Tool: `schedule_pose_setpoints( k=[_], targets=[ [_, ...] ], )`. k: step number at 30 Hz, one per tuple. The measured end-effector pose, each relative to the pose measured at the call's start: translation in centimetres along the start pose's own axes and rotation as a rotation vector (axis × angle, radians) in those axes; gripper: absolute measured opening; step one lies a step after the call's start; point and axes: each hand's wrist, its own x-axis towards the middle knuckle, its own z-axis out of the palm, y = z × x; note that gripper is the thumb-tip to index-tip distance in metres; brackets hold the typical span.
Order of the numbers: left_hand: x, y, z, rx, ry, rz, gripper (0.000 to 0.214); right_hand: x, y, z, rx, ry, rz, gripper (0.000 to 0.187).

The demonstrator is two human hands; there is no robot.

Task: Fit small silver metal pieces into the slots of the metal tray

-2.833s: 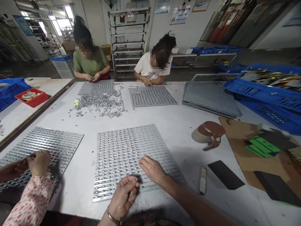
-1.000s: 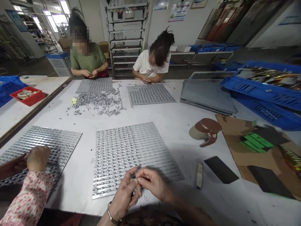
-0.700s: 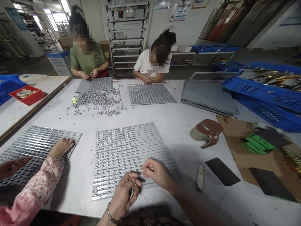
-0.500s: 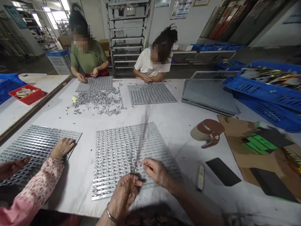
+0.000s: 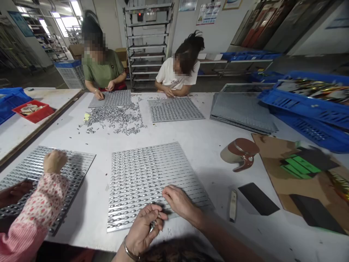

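Right hand [image 5: 177,202] moved off left hand [image 5: 142,226], right grip unclear, left cupping shiny pieces [image 5: 152,226], silvery panel [image 5: 181,165] half-studded

- The curled fingers of the left hand [image 5: 145,229] cover most of the silvery pieces [image 5: 152,227]; their number cannot be told.
- The right hand [image 5: 178,202] hides part of the grooved plate [image 5: 155,174]; whether its bent fingers hold anything cannot be told.
- A co-worker's patterned sleeve [image 5: 45,203] covers part of the neighbouring plate [image 5: 29,167], which the left edge cuts off.
- The right edge crops the blue crate [image 5: 302,104].
- Print on the far poster [image 5: 208,14] is too small to read.
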Motion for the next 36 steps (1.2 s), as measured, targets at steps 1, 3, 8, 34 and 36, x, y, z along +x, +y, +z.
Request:
schedule_pose_setpoints(
  k=[1, 3, 8, 34, 36],
  targets=[
    [0.1, -0.1, 0.0, -0.003, 0.012, 0.001, 0.037, 0.1, 0.0, 0.1, -0.025, -0.001, 0.012, 0.019],
    [0.3, -0.3, 0.0, -0.004, 0.031, 0.004, 0.052, 0.2, -0.4, -0.1, -0.054, -0.007, 0.044, 0.015],
    [0.2, -0.2, 0.2, 0.048, -0.008, 0.035, 0.041, -0.4, -3.0, -2.4, 0.137, 0.042, 0.068, 0.012],
    [0.8, -1.0, 0.4, 0.252, 0.065, 0.106, 0.066, -1.7, 0.0, -1.2, -0.203, -0.012, -0.223, 0.031],
    [0.9, -1.2, -0.1, 0.232, 0.059, 0.098, 0.059, -1.8, 0.3, -1.0, -0.216, -0.011, -0.289, 0.031]
  ],
)
